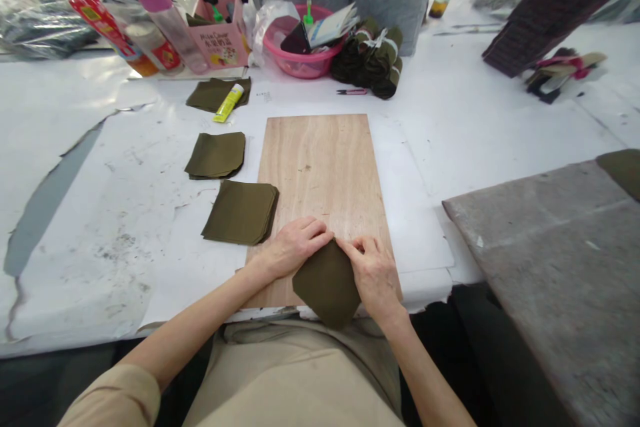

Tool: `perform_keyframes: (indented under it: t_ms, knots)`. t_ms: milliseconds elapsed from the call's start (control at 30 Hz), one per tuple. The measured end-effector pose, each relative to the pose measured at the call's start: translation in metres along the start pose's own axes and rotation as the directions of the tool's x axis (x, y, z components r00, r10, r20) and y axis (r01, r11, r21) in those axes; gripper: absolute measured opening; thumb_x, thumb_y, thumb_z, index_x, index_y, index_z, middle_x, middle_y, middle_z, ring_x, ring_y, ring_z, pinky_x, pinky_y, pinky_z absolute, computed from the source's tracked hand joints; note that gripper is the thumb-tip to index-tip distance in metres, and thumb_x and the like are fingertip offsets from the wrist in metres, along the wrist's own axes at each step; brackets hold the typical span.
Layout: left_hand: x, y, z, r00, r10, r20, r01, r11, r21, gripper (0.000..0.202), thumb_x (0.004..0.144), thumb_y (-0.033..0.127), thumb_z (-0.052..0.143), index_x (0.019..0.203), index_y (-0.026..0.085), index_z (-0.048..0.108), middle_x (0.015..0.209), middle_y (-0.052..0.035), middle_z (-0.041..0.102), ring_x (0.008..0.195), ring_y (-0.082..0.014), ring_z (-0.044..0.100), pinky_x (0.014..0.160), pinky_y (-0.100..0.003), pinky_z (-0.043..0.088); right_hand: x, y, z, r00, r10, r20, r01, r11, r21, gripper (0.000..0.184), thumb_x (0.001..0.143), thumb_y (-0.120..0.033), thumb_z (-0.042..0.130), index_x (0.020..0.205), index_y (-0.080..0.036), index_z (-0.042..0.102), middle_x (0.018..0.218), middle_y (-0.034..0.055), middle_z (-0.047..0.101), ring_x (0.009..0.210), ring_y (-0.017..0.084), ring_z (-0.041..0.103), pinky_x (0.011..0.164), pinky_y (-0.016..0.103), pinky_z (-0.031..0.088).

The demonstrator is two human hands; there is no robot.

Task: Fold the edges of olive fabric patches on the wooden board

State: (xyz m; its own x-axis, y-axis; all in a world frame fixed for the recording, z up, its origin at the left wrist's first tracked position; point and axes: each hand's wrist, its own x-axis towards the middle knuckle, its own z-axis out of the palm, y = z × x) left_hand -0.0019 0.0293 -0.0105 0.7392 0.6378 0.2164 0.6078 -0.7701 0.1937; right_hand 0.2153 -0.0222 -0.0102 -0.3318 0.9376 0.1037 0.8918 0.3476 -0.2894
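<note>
An olive-green fabric piece (327,283) lies at the near end of a wooden board (320,167), its lower corner hanging over the table edge. My left hand (300,243) is closed at the piece's top corner, fingertips pressed on it. On the right side of that same corner, my right hand (373,270) pinches the fabric edge between thumb and fingers. Left of the board sits a stack of olive fabric pieces (240,212), with its corner over the board's edge. Behind it are a smaller stack (217,153) and another pile (207,95) with a yellow tube (229,103) on top.
A pink basin (300,65), rolled dark fabric bundles (373,57), a pink box (220,40) and bottles (165,20) line the back. Thread snips (352,91) lie before the bundles. A grey padded surface (550,247) stands at right. The white table covering (125,213) is torn at left.
</note>
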Motion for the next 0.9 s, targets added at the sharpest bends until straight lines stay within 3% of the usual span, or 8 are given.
perform_keyframes:
  t_ms: [433, 600, 733, 800, 900]
  knots:
    - [-0.003, 0.009, -0.004, 0.998, -0.007, 0.066, -0.006, 0.982, 0.188, 0.024, 0.095, 0.015, 0.047, 0.116, 0.01, 0.057, 0.106, -0.012, 0.06, 0.098, -0.0226, 0.056, 0.085, -0.037, 0.052, 0.001, -0.002, -0.001, 0.999, -0.007, -0.047, 0.009, 0.999, 0.033, 0.038, 0.09, -0.013, 0.057, 0.123, -0.032, 0.062, 0.093, 0.0044, 0.058, 0.084, 0.018, 0.05, 0.077, 0.032, 0.046]
    - [-0.007, 0.009, -0.005, 0.995, -0.092, 0.04, 0.087, 0.99, 0.108, 0.027, 0.094, 0.016, 0.05, 0.12, 0.011, 0.056, 0.112, -0.0117, 0.059, 0.103, -0.0229, 0.055, 0.09, -0.038, 0.051, 0.001, -0.002, -0.003, 1.0, -0.004, -0.028, 0.004, 1.0, 0.014, 0.04, 0.09, -0.012, 0.057, 0.123, -0.033, 0.062, 0.094, 0.0041, 0.058, 0.084, 0.018, 0.049, 0.076, 0.032, 0.045]
    - [-0.009, 0.016, -0.004, 0.98, -0.194, -0.052, 0.195, 0.981, 0.01, 0.028, 0.097, 0.017, 0.045, 0.124, 0.015, 0.053, 0.117, -0.0108, 0.058, 0.111, -0.0221, 0.053, 0.096, -0.039, 0.049, 0.002, -0.003, -0.005, 1.0, -0.005, -0.008, 0.005, 1.0, -0.002, 0.04, 0.09, -0.013, 0.057, 0.124, -0.033, 0.061, 0.095, 0.0041, 0.058, 0.084, 0.018, 0.049, 0.076, 0.032, 0.045]
    - [-0.01, 0.022, -0.003, 0.98, -0.18, -0.089, 0.182, 0.983, 0.01, 0.032, 0.097, 0.015, 0.043, 0.128, 0.014, 0.05, 0.124, -0.0116, 0.055, 0.119, -0.0232, 0.05, 0.101, -0.04, 0.046, 0.002, -0.004, -0.005, 1.0, -0.008, -0.004, 0.008, 1.0, -0.011, 0.04, 0.09, -0.013, 0.057, 0.124, -0.033, 0.061, 0.095, 0.0041, 0.058, 0.085, 0.018, 0.05, 0.076, 0.032, 0.045]
    - [-0.009, 0.031, 0.0, 0.993, -0.101, -0.056, 0.103, 0.994, 0.027, 0.035, 0.096, 0.013, 0.043, 0.131, 0.011, 0.047, 0.127, -0.0128, 0.055, 0.121, -0.024, 0.049, 0.103, -0.04, 0.045, 0.003, -0.003, -0.005, 1.0, -0.017, -0.004, 0.017, 1.0, -0.017, 0.042, 0.09, -0.013, 0.056, 0.127, -0.034, 0.059, 0.094, 0.0042, 0.059, 0.086, 0.019, 0.051, 0.076, 0.031, 0.045]
